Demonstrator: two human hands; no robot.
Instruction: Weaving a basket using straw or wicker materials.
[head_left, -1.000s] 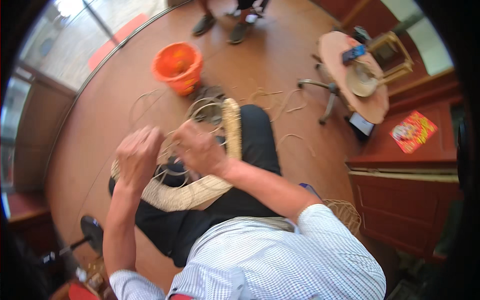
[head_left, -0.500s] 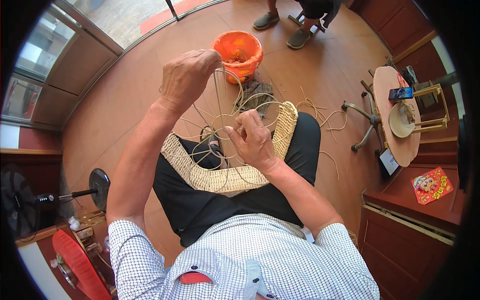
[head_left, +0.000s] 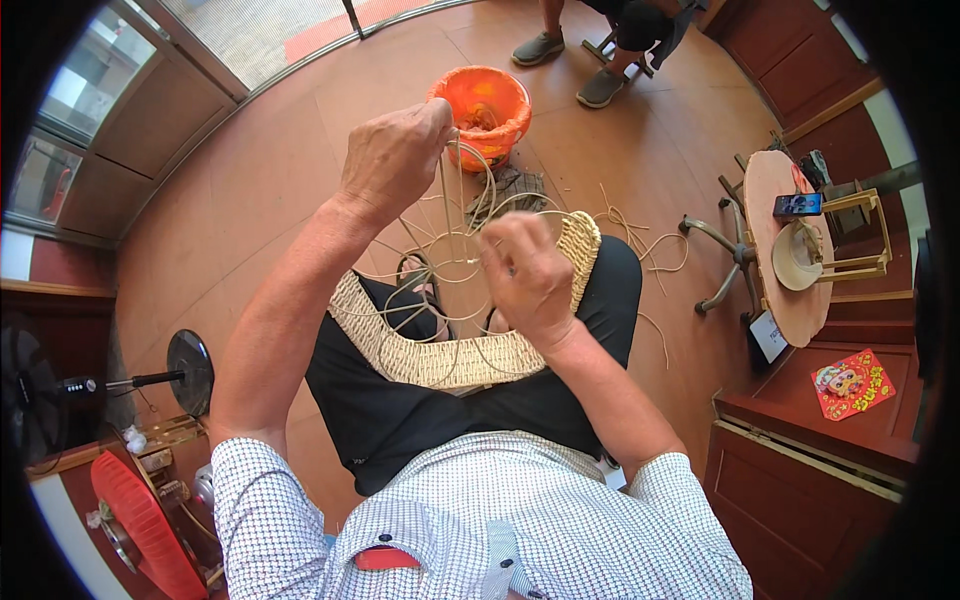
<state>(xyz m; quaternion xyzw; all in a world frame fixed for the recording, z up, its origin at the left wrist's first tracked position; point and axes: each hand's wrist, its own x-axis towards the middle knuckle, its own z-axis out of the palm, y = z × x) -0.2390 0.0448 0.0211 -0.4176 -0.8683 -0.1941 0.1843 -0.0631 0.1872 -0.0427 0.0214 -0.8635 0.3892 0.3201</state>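
A straw-coloured woven frame (head_left: 455, 362), shaped like a wide U, lies across my lap. Thin pale cane strands (head_left: 447, 205) loop and cross in its middle, some running taut upward. My left hand (head_left: 398, 155) is closed in a pinch, raised beyond the frame, with these strands hanging from its fingertips. Close to the right arm of the frame, my right hand (head_left: 528, 270) hovers with curled fingers, slightly blurred. A small pale knot or strand end shows beside its fingertips; whether the hand grips a strand is hidden.
An orange lined bucket (head_left: 485, 105) stands on the tiled floor ahead, a dark cloth (head_left: 507, 195) near it. Loose strands (head_left: 645, 240) trail on the floor to the right. Farther right is a round table (head_left: 770, 190) with a phone (head_left: 798, 205). Another person's shoes (head_left: 600, 88) show at the top.
My right hand has shifted a little rightward, away from the taut strands, its fingers now more curled. My left hand has moved slightly right, still pinching the strands.
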